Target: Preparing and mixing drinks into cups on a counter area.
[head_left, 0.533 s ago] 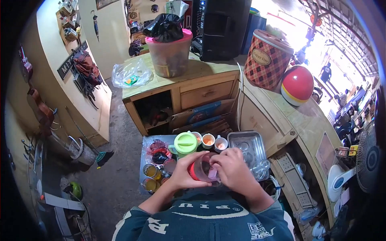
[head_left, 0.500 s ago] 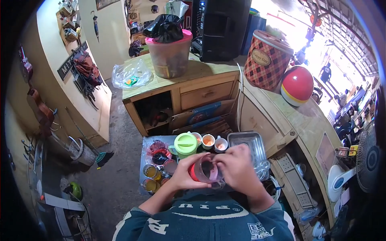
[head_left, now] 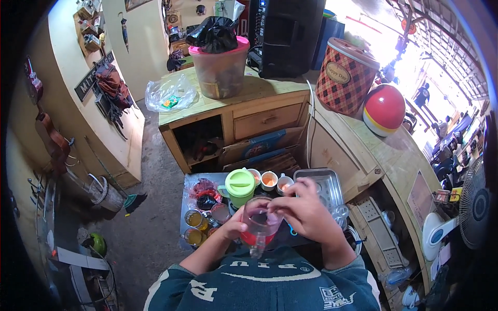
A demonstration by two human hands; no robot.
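My left hand (head_left: 232,226) is wrapped round the side of a clear mug (head_left: 255,239) with red liquid in its lower part. The mug is tilted, its handle toward my body. At its rim, the thumb and fingertips of my right hand (head_left: 305,213) are pinched together; anything small between them is hidden. Just beyond stands a green lidded pitcher (head_left: 240,189). Beside that are white cups (head_left: 268,180) with something orange inside. Glasses of yellow drink (head_left: 194,220) stand to the left, below red and black plastic bags (head_left: 206,195).
A clear rectangular tray (head_left: 329,187) and clear glasses (head_left: 340,215) lie to the right. Behind is a wooden counter (head_left: 176,115) bearing a pink-lidded tub (head_left: 220,70), a black speaker (head_left: 286,41), a plaid canister (head_left: 346,78) and a red helmet (head_left: 385,110). A fan (head_left: 473,205) stands at the right.
The mug has turned so its handle points at my body, and it has shifted slightly left and nearer. My left hand has moved with it; my right hand stays at the rim.
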